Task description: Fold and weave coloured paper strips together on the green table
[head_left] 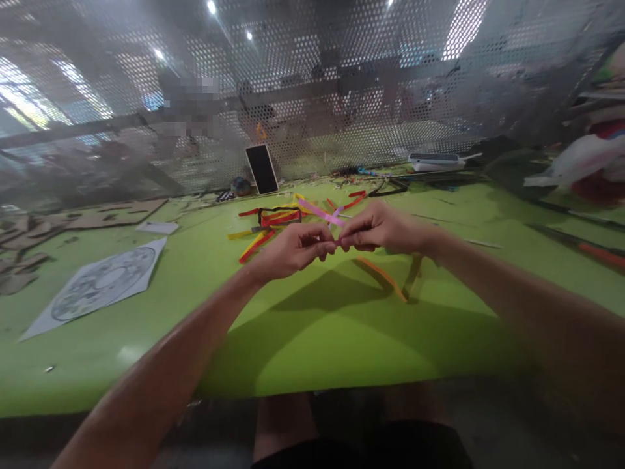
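My left hand (301, 249) and my right hand (374, 228) meet near the middle of the view, above the green table (312, 352). The fingers of both are pinched on a small dark pink piece (337, 242) between them. Just behind the fingertips lies a pink strip (319, 212), crossed by a purple one. Red, yellow and black strips (273, 218) lie in a loose pile behind my left hand. An orange strip (383, 277), bent beside a brown one, rests below my right hand.
A printed paper sheet (105, 280) and cardboard pieces (92, 218) lie at the left. At the back stand a dark framed panel (262, 169) and a white tray (435, 162), before a perforated metal screen (303, 85). Orange-marked scissors or a tool (603, 254) are blurred at right.
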Demonstrator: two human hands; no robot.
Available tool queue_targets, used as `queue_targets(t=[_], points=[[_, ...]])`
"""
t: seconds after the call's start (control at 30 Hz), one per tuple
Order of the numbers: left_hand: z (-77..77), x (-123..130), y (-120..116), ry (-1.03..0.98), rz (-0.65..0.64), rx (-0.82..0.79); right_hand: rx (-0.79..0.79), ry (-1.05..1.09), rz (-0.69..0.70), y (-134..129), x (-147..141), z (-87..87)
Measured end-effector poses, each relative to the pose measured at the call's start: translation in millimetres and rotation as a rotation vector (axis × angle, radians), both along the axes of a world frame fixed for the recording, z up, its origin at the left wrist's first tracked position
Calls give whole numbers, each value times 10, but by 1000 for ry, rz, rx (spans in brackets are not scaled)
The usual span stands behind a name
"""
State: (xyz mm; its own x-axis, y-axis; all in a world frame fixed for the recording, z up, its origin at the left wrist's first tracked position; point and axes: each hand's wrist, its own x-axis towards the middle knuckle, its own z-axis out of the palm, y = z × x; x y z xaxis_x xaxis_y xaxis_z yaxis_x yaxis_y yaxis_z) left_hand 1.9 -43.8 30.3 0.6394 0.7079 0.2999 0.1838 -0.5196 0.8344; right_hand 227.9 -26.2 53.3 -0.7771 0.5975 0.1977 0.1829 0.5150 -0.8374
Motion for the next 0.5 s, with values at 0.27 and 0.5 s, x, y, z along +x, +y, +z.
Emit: queue_targets(t=[0.27,0.5], points=[[-53,-38,27,16,-16,-59,-106,-3,55,30,22,-30],[-34,-23,-18,-187,-6,-133,-197,69,99,78,38,-34]])
